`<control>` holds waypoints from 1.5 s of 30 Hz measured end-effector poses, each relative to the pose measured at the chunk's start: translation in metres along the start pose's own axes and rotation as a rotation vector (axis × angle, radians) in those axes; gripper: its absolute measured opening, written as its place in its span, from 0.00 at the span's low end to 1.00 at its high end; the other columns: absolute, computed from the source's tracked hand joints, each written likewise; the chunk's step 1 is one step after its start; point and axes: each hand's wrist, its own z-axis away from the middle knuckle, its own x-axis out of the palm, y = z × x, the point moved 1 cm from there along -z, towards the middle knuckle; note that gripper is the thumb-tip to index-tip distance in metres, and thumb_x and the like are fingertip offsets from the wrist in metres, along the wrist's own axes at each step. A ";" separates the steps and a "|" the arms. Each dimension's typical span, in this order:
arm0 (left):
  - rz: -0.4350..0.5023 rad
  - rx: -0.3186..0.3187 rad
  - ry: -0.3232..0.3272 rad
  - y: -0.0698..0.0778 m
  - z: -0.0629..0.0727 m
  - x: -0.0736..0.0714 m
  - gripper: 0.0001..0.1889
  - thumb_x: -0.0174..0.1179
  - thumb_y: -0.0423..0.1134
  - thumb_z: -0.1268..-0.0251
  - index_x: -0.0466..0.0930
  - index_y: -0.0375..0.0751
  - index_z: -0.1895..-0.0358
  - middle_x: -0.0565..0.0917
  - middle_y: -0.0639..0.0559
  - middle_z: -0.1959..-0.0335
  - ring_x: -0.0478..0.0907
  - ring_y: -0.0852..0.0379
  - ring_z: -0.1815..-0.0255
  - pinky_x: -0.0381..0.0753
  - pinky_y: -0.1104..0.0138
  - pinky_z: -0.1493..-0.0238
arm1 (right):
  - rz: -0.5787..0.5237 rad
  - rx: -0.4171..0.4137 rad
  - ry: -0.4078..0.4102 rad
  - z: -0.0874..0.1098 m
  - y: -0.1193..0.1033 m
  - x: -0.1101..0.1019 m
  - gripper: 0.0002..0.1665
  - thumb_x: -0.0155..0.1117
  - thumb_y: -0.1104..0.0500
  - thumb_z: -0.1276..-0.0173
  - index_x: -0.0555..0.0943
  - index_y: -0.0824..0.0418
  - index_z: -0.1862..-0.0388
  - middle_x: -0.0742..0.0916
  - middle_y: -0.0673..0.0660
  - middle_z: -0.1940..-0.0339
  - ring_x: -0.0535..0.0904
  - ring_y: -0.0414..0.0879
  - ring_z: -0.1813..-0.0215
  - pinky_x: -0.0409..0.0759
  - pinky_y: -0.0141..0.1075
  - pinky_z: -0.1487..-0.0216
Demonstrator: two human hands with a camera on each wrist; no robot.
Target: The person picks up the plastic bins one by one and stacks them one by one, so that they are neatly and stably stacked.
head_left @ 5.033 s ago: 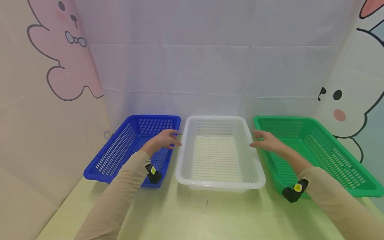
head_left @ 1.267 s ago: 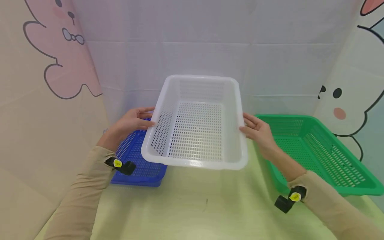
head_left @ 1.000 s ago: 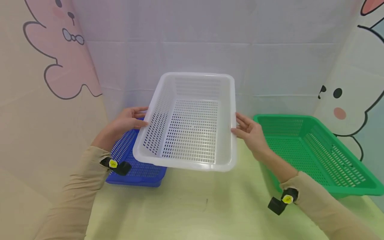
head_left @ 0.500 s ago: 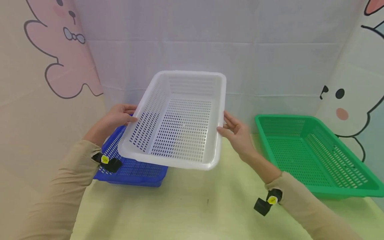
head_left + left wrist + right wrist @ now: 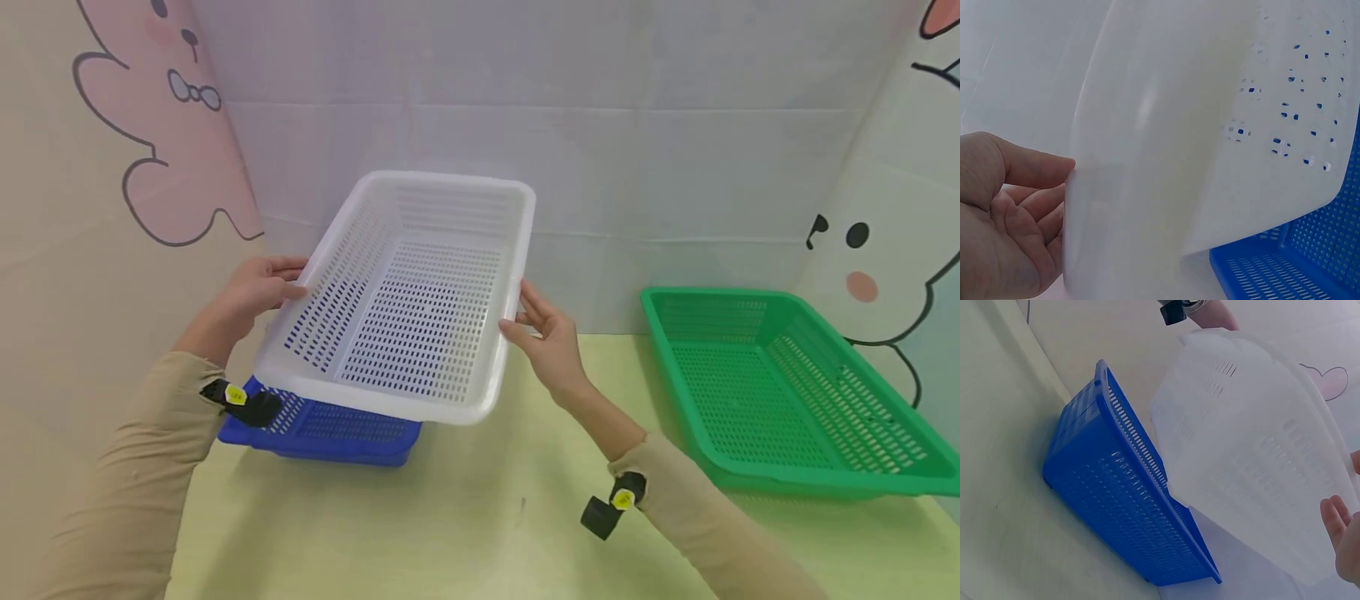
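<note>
A white perforated plastic basket [image 5: 427, 308] is held up in the air, tilted, its inside facing the head camera. My left hand [image 5: 251, 296] pinches its left rim, thumb on the rim and fingers under it. On the opposite side my right hand [image 5: 547, 342] grips the right rim in the same manner. Below the white basket stands a blue basket [image 5: 337, 433] on the table, largely hidden from the head view. The right wrist view shows the white basket's underside above the blue basket's [image 5: 1110, 487] opening, partly overlapping its rim.
A green perforated basket [image 5: 757, 475] stands on the right of the pale green table [image 5: 480, 517]. Behind rises a white cloth backdrop [image 5: 517, 125]. A cloth side wall [image 5: 112, 317] with a pink cartoon figure runs along the left.
Both hands first hovered beside the white basket on the table, then took its rims and lifted it. Over the last second it has moved left above the blue basket and tilted more.
</note>
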 end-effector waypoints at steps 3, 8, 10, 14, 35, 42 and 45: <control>0.002 -0.008 0.007 -0.006 0.002 -0.006 0.31 0.50 0.38 0.34 0.52 0.37 0.30 0.65 0.35 0.37 0.72 0.44 0.48 0.64 0.47 0.41 | -0.029 -0.014 -0.005 0.000 0.003 0.008 0.37 0.59 0.70 0.40 0.59 0.63 0.32 0.70 0.57 0.35 0.78 0.44 0.53 0.76 0.31 0.51; -0.010 -0.019 -0.018 -0.013 0.004 -0.015 0.31 0.50 0.38 0.34 0.51 0.36 0.31 0.64 0.35 0.36 0.71 0.46 0.48 0.63 0.48 0.40 | -0.094 -0.025 0.017 0.001 0.007 0.017 0.36 0.59 0.71 0.40 0.60 0.65 0.32 0.71 0.59 0.36 0.77 0.50 0.51 0.76 0.31 0.50; -0.017 -0.021 -0.023 -0.015 0.005 -0.017 0.31 0.50 0.39 0.34 0.51 0.36 0.30 0.64 0.35 0.36 0.71 0.47 0.48 0.64 0.49 0.41 | -0.125 -0.017 0.023 0.001 0.009 0.020 0.37 0.59 0.71 0.40 0.60 0.65 0.33 0.71 0.58 0.36 0.76 0.55 0.48 0.76 0.31 0.50; -0.037 -0.023 -0.016 -0.020 0.008 -0.023 0.32 0.51 0.41 0.34 0.50 0.37 0.30 0.63 0.34 0.36 0.73 0.48 0.50 0.65 0.48 0.42 | -0.153 -0.003 0.017 0.004 0.016 0.029 0.37 0.59 0.71 0.40 0.59 0.65 0.32 0.70 0.57 0.35 0.73 0.60 0.45 0.75 0.33 0.49; -0.075 0.007 0.009 -0.058 0.016 -0.047 0.32 0.53 0.45 0.35 0.55 0.32 0.33 0.76 0.63 0.55 0.74 0.72 0.66 0.74 0.72 0.62 | -0.199 0.038 -0.021 0.006 0.031 0.066 0.37 0.59 0.67 0.39 0.58 0.62 0.31 0.70 0.53 0.35 0.75 0.42 0.50 0.75 0.34 0.48; -0.032 -0.033 0.015 -0.070 0.021 -0.046 0.34 0.51 0.47 0.35 0.52 0.31 0.32 0.75 0.64 0.61 0.77 0.67 0.68 0.79 0.68 0.65 | -0.229 0.081 -0.031 0.006 0.039 0.075 0.37 0.57 0.68 0.37 0.56 0.64 0.31 0.68 0.56 0.34 0.74 0.50 0.44 0.75 0.35 0.49; -0.028 -0.032 0.028 -0.071 0.021 -0.043 0.33 0.51 0.46 0.34 0.52 0.31 0.32 0.76 0.60 0.60 0.78 0.67 0.69 0.80 0.67 0.66 | -0.236 0.094 -0.026 0.006 0.041 0.076 0.37 0.57 0.68 0.37 0.55 0.66 0.31 0.67 0.57 0.33 0.73 0.52 0.43 0.76 0.35 0.49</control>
